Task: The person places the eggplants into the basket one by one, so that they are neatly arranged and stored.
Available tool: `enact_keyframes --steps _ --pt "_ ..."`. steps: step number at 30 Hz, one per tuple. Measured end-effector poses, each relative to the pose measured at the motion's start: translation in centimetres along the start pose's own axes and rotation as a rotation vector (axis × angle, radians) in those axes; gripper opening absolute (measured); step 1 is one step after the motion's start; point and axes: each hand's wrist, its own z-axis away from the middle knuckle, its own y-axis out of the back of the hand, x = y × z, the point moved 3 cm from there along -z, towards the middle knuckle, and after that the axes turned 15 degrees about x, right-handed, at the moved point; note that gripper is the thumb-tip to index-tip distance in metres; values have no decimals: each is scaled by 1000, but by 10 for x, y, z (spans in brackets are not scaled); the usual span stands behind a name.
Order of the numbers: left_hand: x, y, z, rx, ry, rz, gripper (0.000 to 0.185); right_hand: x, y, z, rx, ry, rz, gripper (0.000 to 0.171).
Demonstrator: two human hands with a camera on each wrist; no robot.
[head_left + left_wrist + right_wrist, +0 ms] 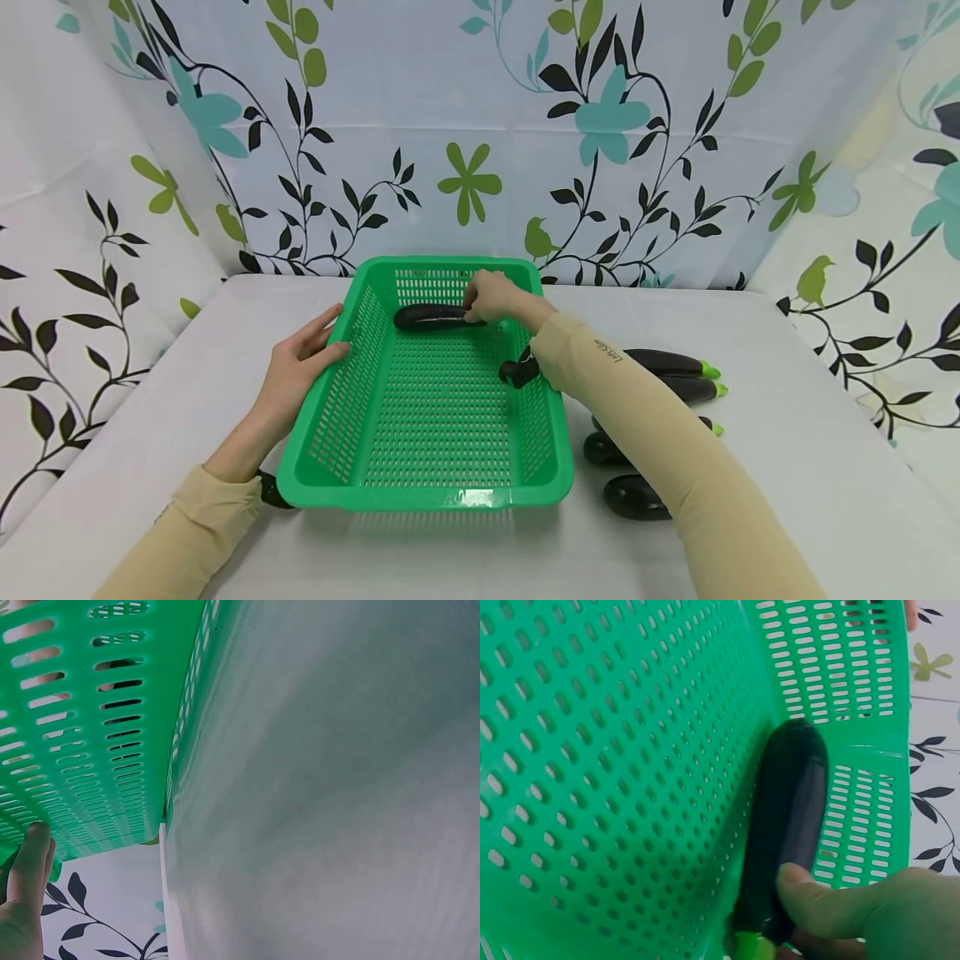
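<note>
An eggplant (429, 317) lies dark and glossy along the far end of a green plastic basket (425, 498). My right hand (498, 297) reaches over the basket's right side and grips this eggplant near its green stem end. In the right wrist view the thumb (832, 901) presses on the eggplant (786, 817), while the other fingers are mostly hidden beneath it. On the left, my left hand (296, 367) holds the basket's rim, its thumb over the edge and its fingers along the outside wall. The slotted outer wall (90, 750) fills much of the left wrist view.
Several more eggplants (637, 497) lie on the white table (795, 467) to the right of the basket, partly hidden by the right forearm. A patterned cloth (420, 92) hangs behind the table and along its sides.
</note>
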Motion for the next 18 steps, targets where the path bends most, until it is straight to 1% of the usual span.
enact_keyframes --steps 7,12,18 --pt "-1 -1 0 0 9 8 63 8 -4 1 -5 -13 -44 29" --pt "-1 -1 0 2 11 16 63 10 -6 1 11 -28 -37 29" --pt "-1 -1 0 5 10 22 62 11 -8 0 34 -21 -19 26"
